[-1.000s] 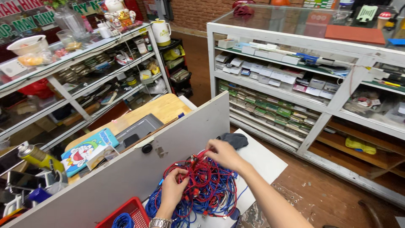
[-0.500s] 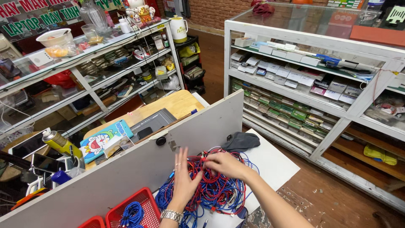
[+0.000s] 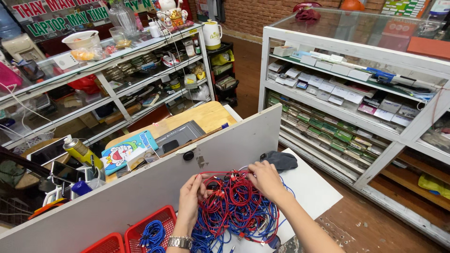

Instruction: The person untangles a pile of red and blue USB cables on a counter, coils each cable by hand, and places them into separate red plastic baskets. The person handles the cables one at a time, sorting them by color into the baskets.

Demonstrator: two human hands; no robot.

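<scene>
Both hands have shifted apart — left hand [image 3: 191, 199] and right hand [image 3: 263, 178] pinching red cables [image 3: 234, 201], lower middle.

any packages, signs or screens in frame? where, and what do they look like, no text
Sign: top left behind the glass counter, red and green letters on white.
Small boxes: rows on the white shelves at right, white, grey and green.
Cartoon pouch: on the wooden desk behind the grey divider, blue with a cat face.
Phones: far left, flat, one white, others dark.
</scene>
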